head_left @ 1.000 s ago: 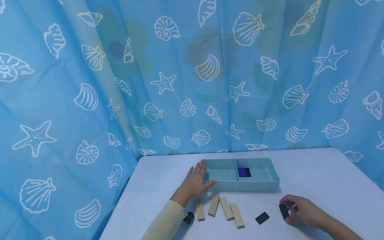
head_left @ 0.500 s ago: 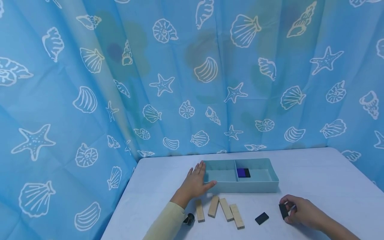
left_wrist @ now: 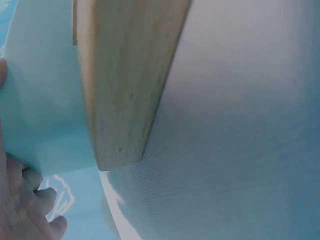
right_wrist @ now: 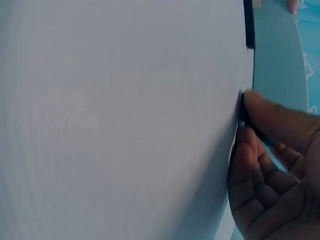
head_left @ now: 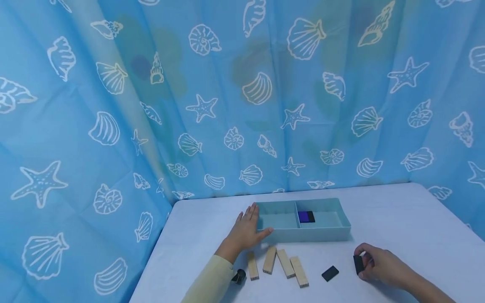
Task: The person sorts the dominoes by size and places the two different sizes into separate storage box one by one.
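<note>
Of the two hands, the left hand (head_left: 245, 230) rests against the left end of a blue-green box (head_left: 307, 235), fingers straight and thumb spread, while the right hand (head_left: 385, 268) pinches a black block (head_left: 358, 265) between thumb and fingers, near the box's front right corner. A second black block (head_left: 330, 273) lies on the tabletop (head_left: 201, 235) between the right hand and four wooden blocks (head_left: 286, 264).

Your left hand (head_left: 244, 232) lies against the left end of the tray (head_left: 311, 235), fingers extended, thumb spread at its front rim, on a sleeved forearm (head_left: 209, 278). Your right hand (head_left: 382, 266), thumb and fingers curled in a pinch, sits off the tray's front-right corner, on a bare forearm (head_left: 424, 285).
</note>
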The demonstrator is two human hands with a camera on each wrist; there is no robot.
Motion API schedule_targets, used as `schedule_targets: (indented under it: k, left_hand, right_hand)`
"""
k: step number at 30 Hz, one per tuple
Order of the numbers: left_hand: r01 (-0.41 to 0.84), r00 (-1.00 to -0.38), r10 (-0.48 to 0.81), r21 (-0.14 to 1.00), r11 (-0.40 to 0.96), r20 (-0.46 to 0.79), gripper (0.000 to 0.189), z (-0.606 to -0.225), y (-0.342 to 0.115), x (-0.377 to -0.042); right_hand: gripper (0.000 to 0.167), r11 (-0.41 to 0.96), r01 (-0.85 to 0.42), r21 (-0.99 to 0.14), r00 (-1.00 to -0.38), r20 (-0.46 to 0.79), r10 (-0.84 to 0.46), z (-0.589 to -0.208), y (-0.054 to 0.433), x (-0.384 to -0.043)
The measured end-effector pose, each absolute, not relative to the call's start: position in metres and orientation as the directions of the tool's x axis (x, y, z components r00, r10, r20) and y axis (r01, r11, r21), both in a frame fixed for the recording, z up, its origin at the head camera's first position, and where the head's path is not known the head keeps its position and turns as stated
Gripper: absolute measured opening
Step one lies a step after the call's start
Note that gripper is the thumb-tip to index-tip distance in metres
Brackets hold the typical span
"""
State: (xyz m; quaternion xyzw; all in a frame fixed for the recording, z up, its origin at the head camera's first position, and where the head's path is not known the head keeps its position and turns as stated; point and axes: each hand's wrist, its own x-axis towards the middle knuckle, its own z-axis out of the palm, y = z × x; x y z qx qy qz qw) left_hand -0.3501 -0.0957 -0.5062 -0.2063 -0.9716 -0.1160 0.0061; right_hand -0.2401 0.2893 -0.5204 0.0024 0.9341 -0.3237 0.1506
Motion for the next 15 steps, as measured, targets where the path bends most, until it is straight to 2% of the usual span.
schedule_targets:
  k: [9, 15]
  left_hand:
    - [0.398, -0.915, 0.403, 0.245, 0.884, 0.029, 0.096, -0.512, -0.096, -0.337]
    - [0.412, -0.911, 0.403, 0.213, 0.886, 0.09, 0.094, -0.506, -0.097, -0.344]
  right_hand:
    - [0.057, 0.772, 0.122, -0.624, -0.94, -0.323, -0.112, -0.528, 0.29, -0.231]
    - [0.054, 0.764, 0.092, -0.639, -0.955, -0.273, -0.113, -0.519, 0.29, -0.234]
